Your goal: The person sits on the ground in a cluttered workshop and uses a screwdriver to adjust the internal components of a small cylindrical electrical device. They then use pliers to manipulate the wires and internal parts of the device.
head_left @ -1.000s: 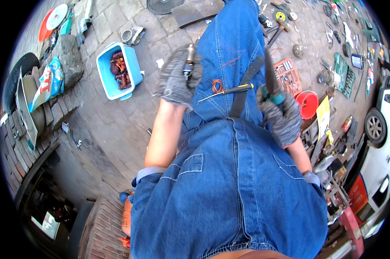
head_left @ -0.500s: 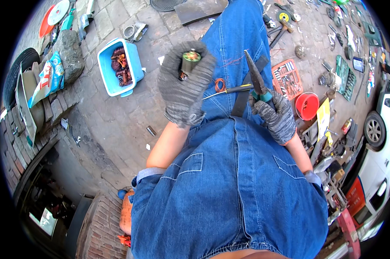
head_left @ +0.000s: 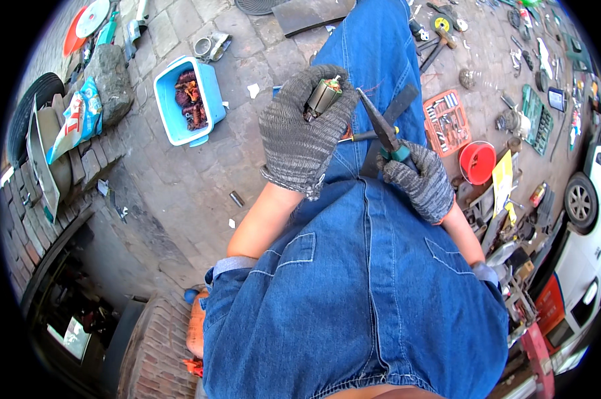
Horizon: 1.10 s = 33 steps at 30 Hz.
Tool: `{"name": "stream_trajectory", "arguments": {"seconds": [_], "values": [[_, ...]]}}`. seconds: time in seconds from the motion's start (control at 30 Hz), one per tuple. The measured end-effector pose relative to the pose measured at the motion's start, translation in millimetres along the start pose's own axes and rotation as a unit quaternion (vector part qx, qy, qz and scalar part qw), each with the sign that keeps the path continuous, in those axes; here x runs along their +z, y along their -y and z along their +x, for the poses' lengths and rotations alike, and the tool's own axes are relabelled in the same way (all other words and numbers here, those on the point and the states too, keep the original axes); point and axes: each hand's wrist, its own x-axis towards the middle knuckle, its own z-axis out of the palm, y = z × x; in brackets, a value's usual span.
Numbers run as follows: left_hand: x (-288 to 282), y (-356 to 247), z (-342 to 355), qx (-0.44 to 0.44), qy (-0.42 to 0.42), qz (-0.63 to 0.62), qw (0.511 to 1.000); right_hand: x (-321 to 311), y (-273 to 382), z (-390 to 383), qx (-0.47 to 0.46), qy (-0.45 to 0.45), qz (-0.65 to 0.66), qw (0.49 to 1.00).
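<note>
My left hand (head_left: 294,136), in a grey knit glove, is closed around a small motor armature (head_left: 324,98) with a metal core and copper-and-green windings at its end. The armature points up and to the right. In my right hand (head_left: 421,183), also gloved, is a pair of long-nose pliers (head_left: 382,128) with green handles. Their jaws look closed, and the tip is near the armature, apart from it. Beneath the pliers, a screwdriver (head_left: 368,135) with a dark and yellow handle lies across my lap, partly hidden. Thin reddish wires show by the plier tip.
On the paving to the left stands a light blue tub (head_left: 214,100) holding copper windings (head_left: 191,100). To the right are an orange socket set case (head_left: 447,123), a red bucket (head_left: 478,161), a hammer (head_left: 440,50) and a green tool case (head_left: 538,116). A white car (head_left: 590,219) is parked far right.
My left hand has moved right with the armature and turned it, so more of its side shows. The plier tip has shifted left and slightly down, nearer the armature.
</note>
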Motion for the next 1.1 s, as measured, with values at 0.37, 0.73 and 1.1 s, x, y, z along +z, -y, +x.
{"name": "stream_trajectory", "arguments": {"seconds": [0.37,0.73,1.1], "values": [[0.7,8.2,3.2,-0.032,0.07,-0.005,0.997,-0.8,4.5,-0.2,0.047,0.028,0.217,0.975],[-4.5,47.0,0.1,-0.066,0.097,0.099,0.988,-7.5,-46.3,7.0,0.124,-0.06,0.542,0.829],[22.9,49.9,3.3,-0.081,0.098,0.032,0.991,2.1,-36.2,7.2,0.139,-0.023,0.349,0.927]]}}
